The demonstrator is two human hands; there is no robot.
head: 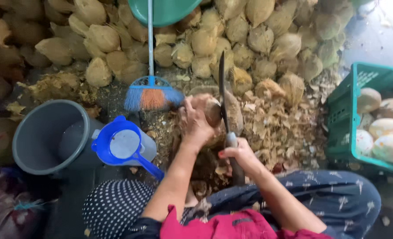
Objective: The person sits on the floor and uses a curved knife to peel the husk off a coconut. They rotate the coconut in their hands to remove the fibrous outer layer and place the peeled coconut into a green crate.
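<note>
My left hand (195, 121) wraps over the top of a half-husked coconut (212, 113), fingers curled tight so it cannot roll on the husk-strewn floor (285, 132) in front of my knees. My right hand (238, 155) is closed around the handle of a long cleaver (223, 88), whose blade stands on edge just beside the coconut's right side, pointing away from me toward the heap of unhusked coconuts (231, 40) along the far edge of the floor. Holding the shell from above keeps my fingers off the cutting line, I judge. At the floor's left edge sit a grey bucket (44, 137) and a blue scoop (123, 144) resting on a container beside it. A blue-bristled broom (152, 95) leans ahead, and a green crate (342, 124) of peeled pale coconuts (384, 132) stands at the right edge, within reach.
</note>
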